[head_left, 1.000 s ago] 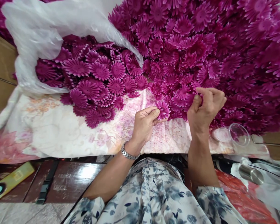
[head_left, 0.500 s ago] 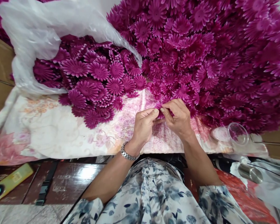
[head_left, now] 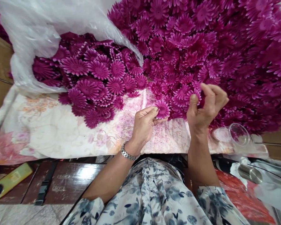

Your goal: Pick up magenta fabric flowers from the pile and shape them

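Flower point(head_left: 163, 109) pinched in left hand point(head_left: 144, 125); right hand point(head_left: 204, 107) beside it, fingers loosely apart.

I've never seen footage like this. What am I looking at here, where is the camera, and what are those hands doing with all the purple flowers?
There is no machine: the camera sits on a person's head, looking down at their own two bare hands. The left hand, with a wristwatch, pinches one magenta fabric flower. The right hand is raised beside the big flower heap, fingers curled; whether it holds anything I cannot tell. More flowers spill from a white plastic bag onto a floral cloth. A clear plastic cup lies at the right.
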### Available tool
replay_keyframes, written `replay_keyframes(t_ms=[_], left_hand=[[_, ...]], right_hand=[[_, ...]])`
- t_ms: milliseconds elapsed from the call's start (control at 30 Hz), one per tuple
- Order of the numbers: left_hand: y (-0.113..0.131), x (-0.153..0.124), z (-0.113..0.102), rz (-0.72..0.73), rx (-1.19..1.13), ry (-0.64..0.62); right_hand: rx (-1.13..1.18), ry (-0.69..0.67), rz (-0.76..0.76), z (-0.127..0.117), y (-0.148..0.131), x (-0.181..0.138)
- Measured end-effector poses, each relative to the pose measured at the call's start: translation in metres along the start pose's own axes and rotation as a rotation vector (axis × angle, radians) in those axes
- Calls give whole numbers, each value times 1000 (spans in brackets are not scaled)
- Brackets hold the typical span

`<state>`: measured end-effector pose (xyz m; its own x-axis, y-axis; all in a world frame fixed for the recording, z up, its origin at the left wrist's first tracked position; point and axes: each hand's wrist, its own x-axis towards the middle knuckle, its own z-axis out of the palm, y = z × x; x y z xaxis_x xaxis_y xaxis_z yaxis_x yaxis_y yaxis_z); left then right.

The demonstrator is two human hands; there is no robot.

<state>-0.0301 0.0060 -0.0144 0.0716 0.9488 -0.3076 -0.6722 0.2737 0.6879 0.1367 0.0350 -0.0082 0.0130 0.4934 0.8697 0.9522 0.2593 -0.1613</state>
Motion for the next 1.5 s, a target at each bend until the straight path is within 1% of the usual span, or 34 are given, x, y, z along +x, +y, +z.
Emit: replay_keyframes(t_ms=[33,100,167,200,367,533,667,733,833,933,1033,1100,1200,1267,1367,1500], left_hand=[[0,0,0,-6,0,-3],[0,0,0,-14,3,-10],[-1,1,0,-15,6,-22],[-2,1,0,-12,4,-29],[-4,1,1,-1,15,-44],[-4,2,1,25,59,-27],[-5,3,-1,48,91,-71],[-5,4,-1,62,81,-70],[-4,4,-1,87,63,-47],[-3,2,-1,140,93,-58],[-3,1,-2,208,157,-27],[-3,2,-3,211,180,-18],[-4,2,-5,172,193,-51],[-6,2,-6,170,221,-60],[-10,1,-9,224,289,-45],[-12,-1,-13,297,357,-33]], right_hand=[[93,-55,-65,1,-6,-1],[284,-230,-187,4,-18,-4],[393,-376,-238,7,-28,-7],[406,-407,-238,8,-31,-8],[338,-394,-237,8,-31,-11],[337,-386,-207,7,-33,-13],[350,-376,-200,7,-35,-13],[396,-369,-197,6,-36,-12],[480,-371,-148,4,-37,-11],[525,-406,-112,3,-39,-12],[588,-453,-104,2,-39,-11],[670,-478,-69,1,-39,-10],[751,-483,-7,-1,-39,-8],[698,-469,-4,-1,-38,-7],[578,-430,-37,-2,-39,-9],[549,-383,-64,-1,-38,-9]])
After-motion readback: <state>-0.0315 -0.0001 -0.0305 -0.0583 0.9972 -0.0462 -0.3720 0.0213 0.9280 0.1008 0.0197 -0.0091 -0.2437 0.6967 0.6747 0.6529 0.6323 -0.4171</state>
